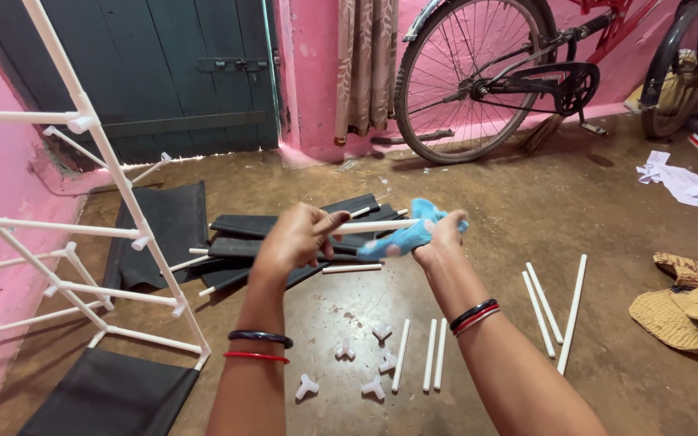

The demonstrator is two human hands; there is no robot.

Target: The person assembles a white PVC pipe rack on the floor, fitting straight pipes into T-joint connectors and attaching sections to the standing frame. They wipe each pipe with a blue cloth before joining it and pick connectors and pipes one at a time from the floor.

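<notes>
My left hand (300, 236) pinches one end of a white plastic rod (373, 227), held level in front of me. My right hand (438, 234) wraps a light blue cloth (405, 236) around the rod's other end. Both wrists wear bangles. Below my hands, on the brown floor, lie three white rods (426, 354) side by side and several small white T-shaped connectors (345, 349). Three more white rods (555, 308) lie to the right.
A half-built white rod rack (107, 234) stands at the left against the pink wall, with black fabric shelves (163, 234) on the floor beside it. A bicycle (527, 73) leans at the back. A woven mat (692, 311) and papers (684, 182) lie right.
</notes>
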